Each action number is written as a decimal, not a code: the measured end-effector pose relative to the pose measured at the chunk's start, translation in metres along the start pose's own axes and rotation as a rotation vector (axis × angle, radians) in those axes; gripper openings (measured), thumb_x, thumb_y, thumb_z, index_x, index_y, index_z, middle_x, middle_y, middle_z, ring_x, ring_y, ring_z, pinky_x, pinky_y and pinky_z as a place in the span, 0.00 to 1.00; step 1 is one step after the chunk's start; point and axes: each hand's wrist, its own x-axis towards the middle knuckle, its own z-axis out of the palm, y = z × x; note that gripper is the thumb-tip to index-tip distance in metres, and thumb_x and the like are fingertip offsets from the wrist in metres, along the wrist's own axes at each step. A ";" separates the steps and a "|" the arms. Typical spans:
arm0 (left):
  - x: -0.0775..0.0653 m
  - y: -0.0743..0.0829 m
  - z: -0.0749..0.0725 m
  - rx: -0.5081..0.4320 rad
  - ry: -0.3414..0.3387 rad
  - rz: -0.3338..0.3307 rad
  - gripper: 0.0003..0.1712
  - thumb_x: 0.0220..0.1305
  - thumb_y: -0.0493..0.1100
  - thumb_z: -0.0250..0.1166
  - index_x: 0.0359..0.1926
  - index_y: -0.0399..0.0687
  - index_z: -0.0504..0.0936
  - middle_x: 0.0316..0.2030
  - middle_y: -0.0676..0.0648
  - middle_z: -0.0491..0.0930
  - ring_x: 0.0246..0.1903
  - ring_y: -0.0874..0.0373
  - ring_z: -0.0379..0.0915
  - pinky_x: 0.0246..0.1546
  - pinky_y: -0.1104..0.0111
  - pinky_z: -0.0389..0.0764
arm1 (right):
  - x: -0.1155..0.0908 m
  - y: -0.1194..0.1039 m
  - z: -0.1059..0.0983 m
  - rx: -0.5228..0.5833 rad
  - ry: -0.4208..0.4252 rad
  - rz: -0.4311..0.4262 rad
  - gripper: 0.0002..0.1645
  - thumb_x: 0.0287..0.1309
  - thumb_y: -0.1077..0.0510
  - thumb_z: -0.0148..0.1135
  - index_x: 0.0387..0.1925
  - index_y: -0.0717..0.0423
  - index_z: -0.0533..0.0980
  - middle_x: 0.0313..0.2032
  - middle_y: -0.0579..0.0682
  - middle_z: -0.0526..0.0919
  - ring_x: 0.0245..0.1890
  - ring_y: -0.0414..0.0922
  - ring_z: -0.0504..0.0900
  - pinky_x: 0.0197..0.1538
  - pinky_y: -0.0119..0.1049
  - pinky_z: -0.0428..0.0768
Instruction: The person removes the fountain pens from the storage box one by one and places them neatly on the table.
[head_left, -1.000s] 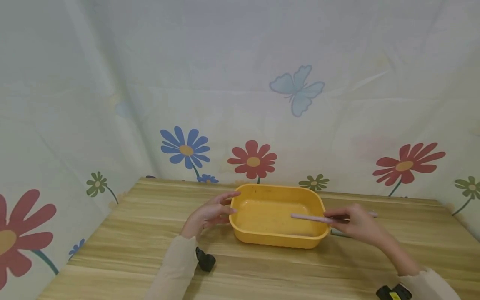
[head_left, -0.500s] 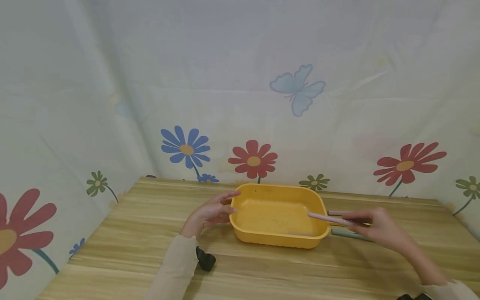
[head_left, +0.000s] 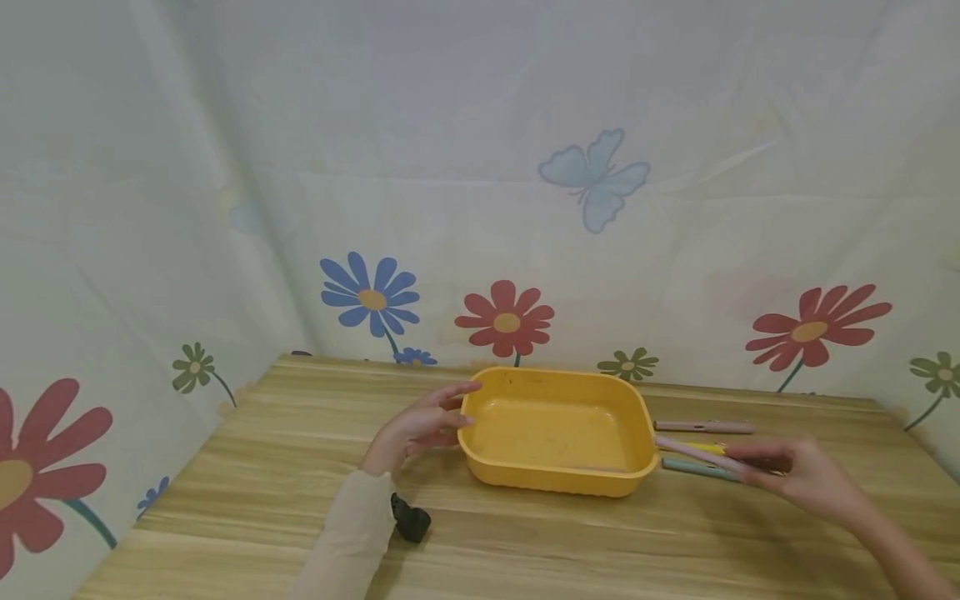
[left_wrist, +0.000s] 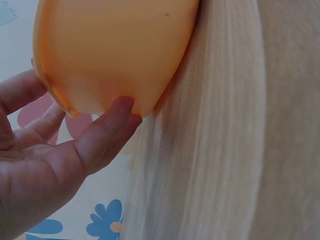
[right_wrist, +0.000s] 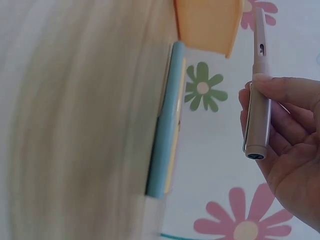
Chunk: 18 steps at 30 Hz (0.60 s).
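My left hand [head_left: 423, 423] grips the left end of a yellow plastic basin [head_left: 555, 478] on the table. In the left wrist view, two fingers of that hand [left_wrist: 55, 167] press the outer wall while others reach the rim. My right hand [head_left: 810, 479] pinches a pale pink fountain pen [head_left: 693, 452] just right of the basin, one end slanting toward its rim. The right wrist view shows this pen's metal clip and small slot, with the thumb across its middle. Beneath lie a teal pen [head_left: 697, 470], a yellow pen [head_left: 708, 447] and a pinkish-grey pen [head_left: 705, 427].
The wooden table [head_left: 247, 500] meets a flower-printed curtain [head_left: 420, 167] at its back edge. A thin pinkish streak shows low along the basin's near inner wall. A black wrist device [head_left: 411, 518] sits by my left sleeve [head_left: 345, 525].
My right hand has moved right with the pale pink pen, drawing it from over the basin to beside it. The pens on the table have come into view. My left hand stays put.
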 end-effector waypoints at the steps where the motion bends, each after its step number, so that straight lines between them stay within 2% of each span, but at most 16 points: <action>1: 0.000 0.000 0.000 -0.004 -0.002 0.001 0.35 0.59 0.29 0.55 0.67 0.45 0.57 0.66 0.35 0.53 0.58 0.38 0.61 0.54 0.50 0.68 | -0.002 0.001 -0.001 -0.004 -0.004 0.009 0.13 0.44 0.71 0.65 0.36 0.71 0.78 0.34 0.31 0.80 0.34 0.24 0.76 0.30 0.21 0.77; 5: 0.000 -0.001 -0.001 -0.019 -0.010 0.003 0.36 0.58 0.29 0.56 0.67 0.44 0.57 0.66 0.34 0.52 0.58 0.38 0.61 0.54 0.50 0.68 | -0.009 0.004 -0.002 -0.070 -0.021 0.095 0.13 0.44 0.68 0.67 0.35 0.70 0.79 0.32 0.43 0.83 0.32 0.23 0.74 0.28 0.23 0.78; 8: 0.000 -0.001 -0.001 -0.022 -0.011 0.003 0.36 0.58 0.29 0.55 0.67 0.44 0.57 0.66 0.35 0.52 0.58 0.38 0.61 0.54 0.50 0.68 | -0.013 0.006 -0.002 -0.101 -0.034 0.127 0.13 0.43 0.67 0.67 0.35 0.70 0.80 0.31 0.55 0.84 0.31 0.24 0.75 0.27 0.25 0.78; 11: 0.001 -0.001 -0.001 -0.014 -0.007 0.000 0.35 0.59 0.29 0.55 0.67 0.45 0.57 0.66 0.35 0.52 0.58 0.38 0.61 0.54 0.50 0.68 | -0.016 0.009 -0.003 -0.106 -0.058 0.127 0.14 0.43 0.67 0.67 0.36 0.69 0.80 0.31 0.57 0.84 0.31 0.24 0.75 0.27 0.26 0.79; 18: 0.001 -0.001 -0.001 -0.023 -0.018 -0.002 0.35 0.59 0.29 0.54 0.67 0.45 0.56 0.66 0.35 0.52 0.58 0.38 0.60 0.54 0.50 0.68 | -0.019 0.019 -0.001 -0.092 -0.085 0.092 0.13 0.43 0.67 0.67 0.34 0.69 0.80 0.30 0.52 0.84 0.32 0.24 0.75 0.28 0.26 0.79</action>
